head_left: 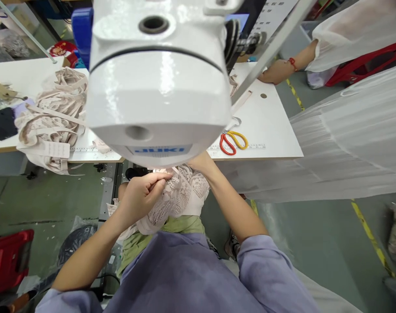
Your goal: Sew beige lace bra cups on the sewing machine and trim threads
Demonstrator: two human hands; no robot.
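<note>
Left hand (142, 191) pinches lace (175, 202) near a white table (272, 126) (green floor (64, 195) below).

Hidden behind JUKI sewing-machine head (159, 98), 11 o'clock: fingers of right hand (202, 164). Cut off at edges: red plastic stool (7, 258), 8 o'clock; co-worker's white sleeve (361, 32), 2 o'clock. Too small to read: ruler scale (250, 146), 3 o'clock.

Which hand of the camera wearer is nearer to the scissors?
Right. The right hand, partly hidden by the machine, is left of the scissors and slightly lower in view. The left hand, pinching the lace, is farther left and lower.
</note>
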